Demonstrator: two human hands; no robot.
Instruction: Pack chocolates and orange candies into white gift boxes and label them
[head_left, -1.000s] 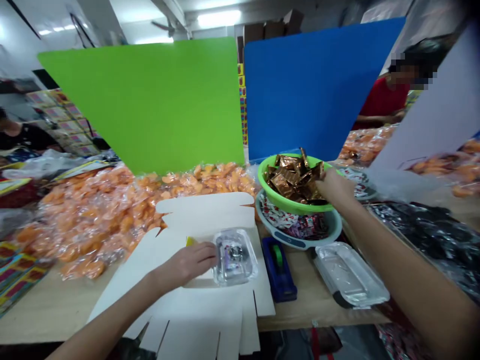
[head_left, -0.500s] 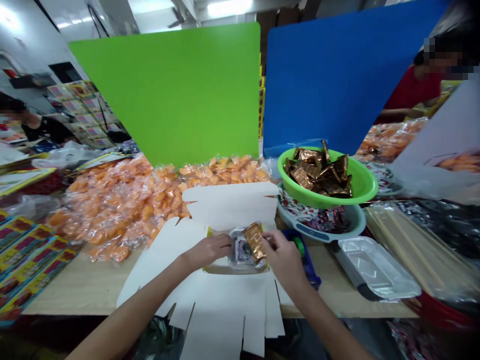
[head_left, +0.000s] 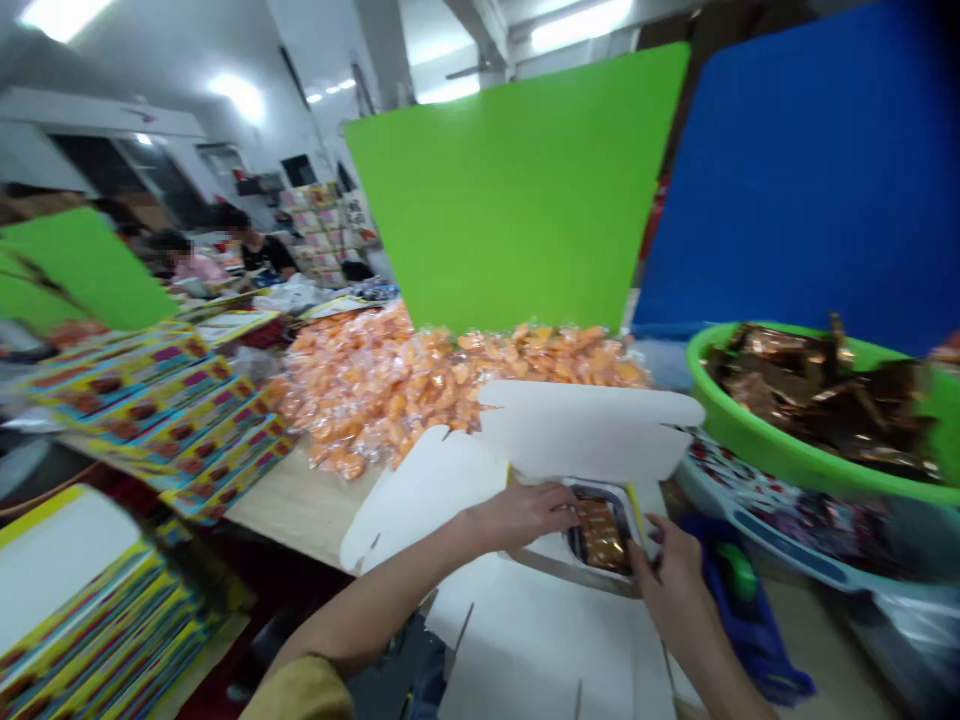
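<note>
Two hands on foil tray point(head_left: 596, 490), packet-filled: left hand point(head_left: 521, 515) flat, right hand point(head_left: 675, 590) curled, grip unclear; white carton blank point(head_left: 585, 425) open; bronze sachets point(head_left: 802, 395) remain at 2 o'clock.

2 upright boards stand at the back of the wooden table point(head_left: 300, 510): a green board point(head_left: 517, 180) and a blue board point(head_left: 802, 170) just beside it. A heap of orange pieces in clear plastic packets point(head_left: 420, 400) lies before the green board, with yellow printed boxes point(head_left: 157, 420) stacked to its left. Farther off stands a co-worker in a dark top point(head_left: 262, 255).
</note>
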